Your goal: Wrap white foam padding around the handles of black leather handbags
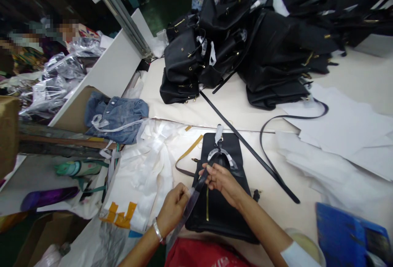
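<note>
Red cloth (205,254), cut off by the lower edge, lies below the bag (227,213) on the tabletop (276,207). Over the bag, the right grip (222,182) pinches a dark strap (201,182), other fingers loosely curled. The left grip (175,206) is pressed together on its clear film (190,204), fingertips partly hidden. Bare tabletop shows right of the bag.

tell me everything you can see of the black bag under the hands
The black bag looks like smooth leather or imitation leather, with a gold-coloured line, perhaps a zip, on its upper face. It lies flat on the pale table, with pale wrapping curving near its far end. Above it, the left hand and right hand hold a dark strap partly covered by clear film.
</note>
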The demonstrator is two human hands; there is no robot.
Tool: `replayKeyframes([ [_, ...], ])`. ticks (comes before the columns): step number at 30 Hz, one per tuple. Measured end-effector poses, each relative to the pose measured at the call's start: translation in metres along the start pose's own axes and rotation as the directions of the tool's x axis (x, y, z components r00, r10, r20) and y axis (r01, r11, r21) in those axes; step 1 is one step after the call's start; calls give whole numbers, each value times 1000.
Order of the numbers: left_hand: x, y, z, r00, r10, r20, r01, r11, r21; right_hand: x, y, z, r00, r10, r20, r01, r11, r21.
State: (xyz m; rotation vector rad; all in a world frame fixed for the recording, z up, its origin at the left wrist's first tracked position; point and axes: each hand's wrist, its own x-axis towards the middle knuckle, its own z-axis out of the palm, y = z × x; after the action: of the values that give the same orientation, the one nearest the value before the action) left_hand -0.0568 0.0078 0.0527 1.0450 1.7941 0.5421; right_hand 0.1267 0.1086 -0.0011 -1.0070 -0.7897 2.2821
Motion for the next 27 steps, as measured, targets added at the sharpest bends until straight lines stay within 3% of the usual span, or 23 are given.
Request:
replayKeyframes([
  [3, 2, 2, 2, 1000, -8, -6, 8, 1000, -8, 3, 9, 14, 999, -6, -52, 10, 998, 63],
  [9, 7, 4, 7, 1000, -15, 2, 15, 999, -39, -15, 30, 33, 998, 13, -59, -15, 999, -34],
  [12, 10, 7, 11, 1000, 4, 1, -4, 1000, 5, -15, 25, 20, 993, 62, -104, -51, 993, 106],
  [17, 24, 19, 16, 997, 63, -34, -58, 990, 129, -7, 21, 6, 960, 67, -273, 4, 968, 252],
  [21, 36, 27, 23, 996, 92, -16, -87, 977, 195, -15, 37, 13, 968, 160, -195, -96, 948, 304],
  [23, 39, 27, 27, 996, 85, 13, -85, 970, 227, -18, 40, 7, 966, 212, -151, -150, 928, 342],
  [27, 42, 26, 34, 996, 76, 45, -87, 951, 298, -11, 34, -16, 932, 211, -294, -90, 922, 376],
])
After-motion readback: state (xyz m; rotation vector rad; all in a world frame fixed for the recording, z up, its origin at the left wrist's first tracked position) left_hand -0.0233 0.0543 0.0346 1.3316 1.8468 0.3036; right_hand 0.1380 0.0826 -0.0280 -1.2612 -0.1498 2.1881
